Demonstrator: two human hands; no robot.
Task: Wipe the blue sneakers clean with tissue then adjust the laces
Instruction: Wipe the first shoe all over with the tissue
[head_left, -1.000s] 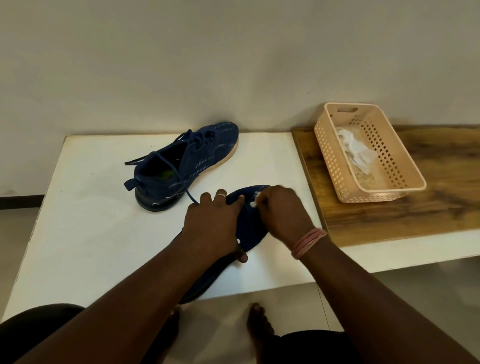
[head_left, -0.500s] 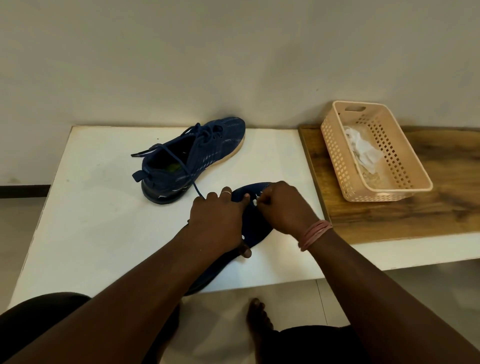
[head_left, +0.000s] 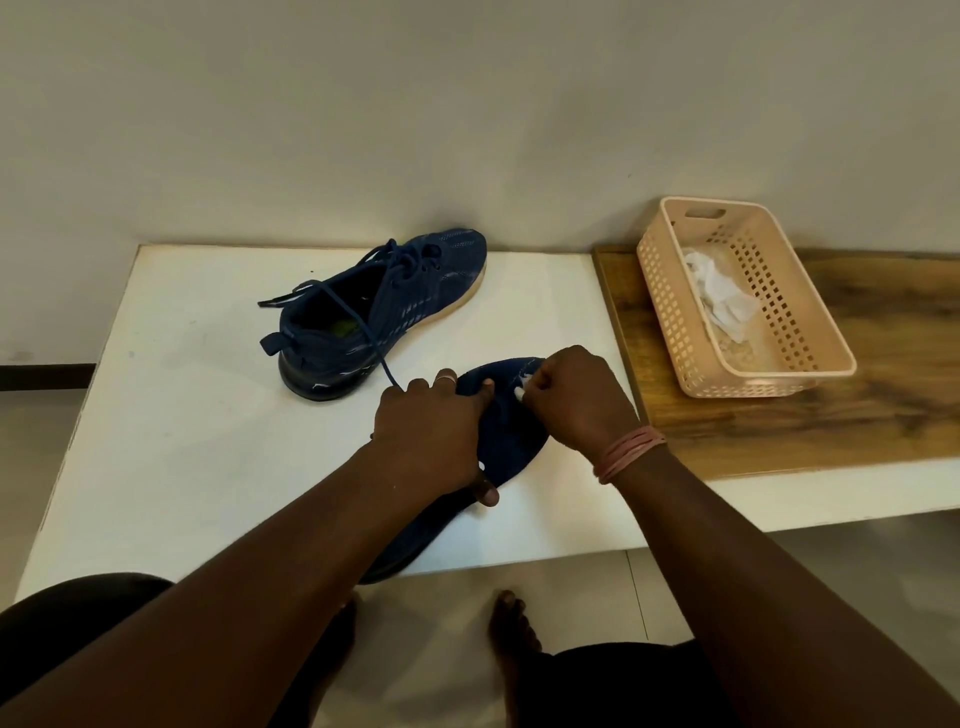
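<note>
Gripping the near blue sneaker (head_left: 511, 441) from above, the left hand (head_left: 431, 441) curls over its middle with the thumb on its right side, holding it on the white table (head_left: 171, 457). Just right of that grip, the right hand (head_left: 576, 405) pinches a small tissue (head_left: 521, 391) against the toe. Beyond the left hand stands the other sneaker (head_left: 379, 317), laces loose. Further right, 1 basket (head_left: 826, 343) holds crumpled tissue.

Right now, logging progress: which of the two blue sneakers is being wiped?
The near sneaker, gripped by the left hand while the right hand presses tissue on it; the far sneaker sits untouched.
</note>
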